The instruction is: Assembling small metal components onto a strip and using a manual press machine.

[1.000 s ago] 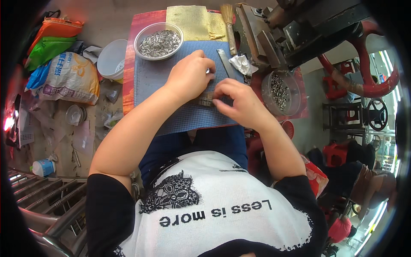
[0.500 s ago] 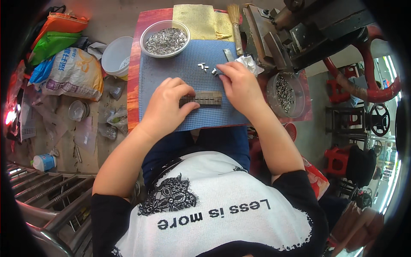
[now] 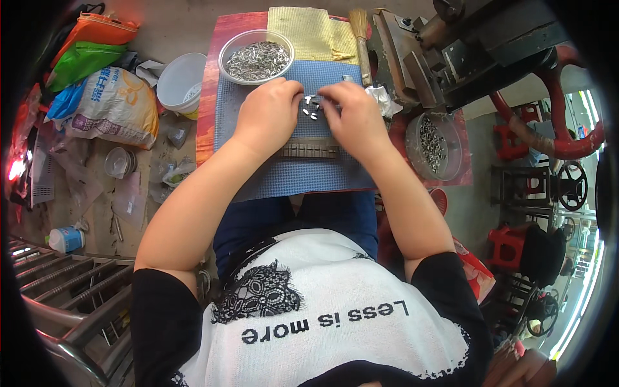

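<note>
- Nearest, at the centre of the frame, a slotted metal bar (image 3: pixel 309 150) lies on the blue mat (image 3: pixel 271 179), with no finger gripping it; a sleeve or wrist dragged back toward the lower edge could knock it askew.
- Just above the bar, a few small metal pieces (image 3: pixel 313 117) lie loose on the mat between the two hands; being small and shiny, they could roll or scatter if a fingertip brushed them.
- The left hand (image 3: pixel 271 115) curls in on their left side, fingertips drawn close to the thumb; the right hand (image 3: pixel 356 117) reaches in from the right, thumb and forefinger bent around the group. The fingertips are too small and shadowed here, so I cannot tell whether either is clamped on a piece.
- At right of centre, a clear tub (image 3: pixel 451 155) holds more small pieces, darker in look; an elbow swung wide could tip it.
- Beside the right hand sits a crumpled white tissue (image 3: pixel 383 102), where a stray piece could hide.
- Farther up, left of centre, a clear bowl (image 3: pixel 243 82) full of shiny pieces stands near the left hand's knuckles; a careless bump could spill it.
</note>
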Demonstrator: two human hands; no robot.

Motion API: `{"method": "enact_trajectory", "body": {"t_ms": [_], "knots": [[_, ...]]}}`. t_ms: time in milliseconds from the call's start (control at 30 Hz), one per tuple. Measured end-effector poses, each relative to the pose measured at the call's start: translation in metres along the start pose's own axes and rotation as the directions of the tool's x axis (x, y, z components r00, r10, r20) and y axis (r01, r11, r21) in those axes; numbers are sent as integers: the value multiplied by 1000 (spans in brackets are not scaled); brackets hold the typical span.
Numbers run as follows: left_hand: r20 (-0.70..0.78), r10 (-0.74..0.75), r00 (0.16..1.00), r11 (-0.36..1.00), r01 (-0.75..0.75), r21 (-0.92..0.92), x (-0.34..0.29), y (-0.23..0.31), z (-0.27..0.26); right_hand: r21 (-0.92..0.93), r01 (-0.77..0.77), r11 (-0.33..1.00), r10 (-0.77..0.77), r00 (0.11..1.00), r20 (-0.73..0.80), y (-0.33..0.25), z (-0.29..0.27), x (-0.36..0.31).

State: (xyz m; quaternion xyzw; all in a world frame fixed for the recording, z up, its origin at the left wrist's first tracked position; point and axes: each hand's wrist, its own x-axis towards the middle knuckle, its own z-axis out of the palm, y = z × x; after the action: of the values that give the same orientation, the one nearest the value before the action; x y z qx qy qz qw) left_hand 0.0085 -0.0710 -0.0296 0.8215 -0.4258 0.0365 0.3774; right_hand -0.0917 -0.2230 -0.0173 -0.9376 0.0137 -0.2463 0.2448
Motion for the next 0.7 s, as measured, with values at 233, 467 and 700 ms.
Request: {"method": "enact_trajectory", "body": {"t_ms": [233,467,700], "knots": [[86,-52,995,996,46,77,14,5,11,-61,31,998,-24,994,105,21,6,20],[112,-55,992,998,51,33,0,11,-7,218,-347,912,290,923,253,1,-25,5],[380,-73,922,949,182,-259,-32,0,-64,14,-142,990,138,979,153,2,-35,-33]]}}
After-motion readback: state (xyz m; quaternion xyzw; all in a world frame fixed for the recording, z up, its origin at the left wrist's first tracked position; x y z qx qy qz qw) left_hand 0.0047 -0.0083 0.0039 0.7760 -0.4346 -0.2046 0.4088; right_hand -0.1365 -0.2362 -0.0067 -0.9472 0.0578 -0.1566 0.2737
